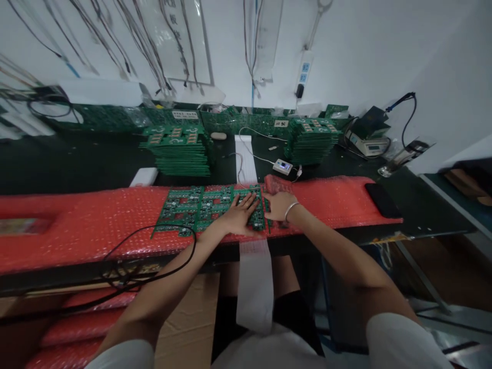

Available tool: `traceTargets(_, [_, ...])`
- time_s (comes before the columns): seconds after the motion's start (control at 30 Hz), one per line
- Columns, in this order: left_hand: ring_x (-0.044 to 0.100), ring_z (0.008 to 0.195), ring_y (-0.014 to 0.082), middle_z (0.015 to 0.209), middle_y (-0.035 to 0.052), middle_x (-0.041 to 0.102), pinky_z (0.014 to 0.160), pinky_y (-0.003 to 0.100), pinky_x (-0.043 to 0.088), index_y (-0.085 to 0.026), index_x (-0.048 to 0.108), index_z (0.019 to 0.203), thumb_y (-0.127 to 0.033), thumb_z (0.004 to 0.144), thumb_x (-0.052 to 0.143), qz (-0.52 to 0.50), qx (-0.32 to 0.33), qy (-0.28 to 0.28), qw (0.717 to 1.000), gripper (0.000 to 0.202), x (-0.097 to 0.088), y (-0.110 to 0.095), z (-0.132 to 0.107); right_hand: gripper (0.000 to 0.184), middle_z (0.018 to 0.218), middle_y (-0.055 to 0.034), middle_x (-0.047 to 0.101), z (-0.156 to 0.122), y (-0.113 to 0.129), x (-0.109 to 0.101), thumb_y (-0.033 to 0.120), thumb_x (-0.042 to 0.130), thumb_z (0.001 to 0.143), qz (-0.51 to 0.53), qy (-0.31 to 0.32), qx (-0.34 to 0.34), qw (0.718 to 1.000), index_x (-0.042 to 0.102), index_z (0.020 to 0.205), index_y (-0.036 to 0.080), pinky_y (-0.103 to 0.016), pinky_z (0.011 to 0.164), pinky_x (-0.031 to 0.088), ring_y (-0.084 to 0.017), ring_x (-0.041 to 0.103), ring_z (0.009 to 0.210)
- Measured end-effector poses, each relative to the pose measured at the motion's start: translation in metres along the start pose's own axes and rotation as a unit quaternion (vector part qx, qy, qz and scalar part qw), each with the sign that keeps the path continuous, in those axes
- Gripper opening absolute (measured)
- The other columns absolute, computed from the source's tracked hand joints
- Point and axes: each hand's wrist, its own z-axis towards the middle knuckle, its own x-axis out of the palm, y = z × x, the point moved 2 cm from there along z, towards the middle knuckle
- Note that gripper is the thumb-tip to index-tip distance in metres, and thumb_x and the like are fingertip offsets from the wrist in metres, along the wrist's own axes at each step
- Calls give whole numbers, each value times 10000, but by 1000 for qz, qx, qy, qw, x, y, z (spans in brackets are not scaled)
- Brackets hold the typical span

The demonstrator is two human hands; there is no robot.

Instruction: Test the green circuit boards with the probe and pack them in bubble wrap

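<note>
A green circuit board panel (184,207), populated with small parts, lies on red bubble wrap (323,200). My left hand (240,215) presses flat on its right section, fingers spread. At the panel's right edge is my right hand (280,206), wearing a bracelet. Its index finger and thumb are on a narrow green edge strip (268,223), and its other fingers are curled. Part of the strip is hidden under that hand. Beneath the panel, a white paper strip (253,287) runs across the bench and hangs over the front edge.
Two stacks of green boards, one left (182,159) and one right (313,143), stand behind the wrap. Between them sits a small white device with a lit screen (283,166) and a cable. A black phone (382,200) lies at right. A black cable (161,277) loops across the front left.
</note>
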Motion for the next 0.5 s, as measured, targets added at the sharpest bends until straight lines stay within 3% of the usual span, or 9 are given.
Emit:
traceTargets(0.13, [464, 1359, 262, 1466, 182, 494, 1157, 375, 329, -69, 462, 1430, -281, 870, 541, -35, -42, -98, 994, 604, -15, 17, 17, 544, 1151, -203, 699, 5, 18, 12, 384, 577, 867, 10, -7, 0, 1000, 540, 1367, 173, -437, 840, 536, -350, 675, 1073])
traceTargets(0.2, [560, 1224, 245, 1322, 161, 599, 1089, 347, 405, -81, 575, 1326, -182, 896, 459, -19, -82, -148, 985, 457, -22, 24, 29, 510, 1139, -194, 704, 5, 19, 16, 365, 554, 882, 19, -16, 5, 1000, 551, 1357, 179, -427, 834, 532, -340, 674, 1068])
traceTargets(0.4, [600, 1075, 267, 1138, 144, 658, 997, 390, 462, -130, 730, 1079, -219, 933, 454, 33, -82, -118, 989, 325, -28, 36, 61, 765, 1176, -139, 702, -9, 2, 21, 492, 595, 889, 116, -52, -12, 992, 321, 1544, 207, -370, 875, 497, -294, 669, 1070])
traceTargets(0.5, [611, 1038, 239, 1090, 129, 665, 949, 351, 481, -148, 748, 954, -185, 919, 456, 27, -67, -102, 992, 296, -31, 44, 71, 781, 1102, -109, 717, -20, -14, 27, 501, 628, 875, 188, -81, -32, 978, 349, 1528, 177, -337, 859, 489, -258, 672, 1012])
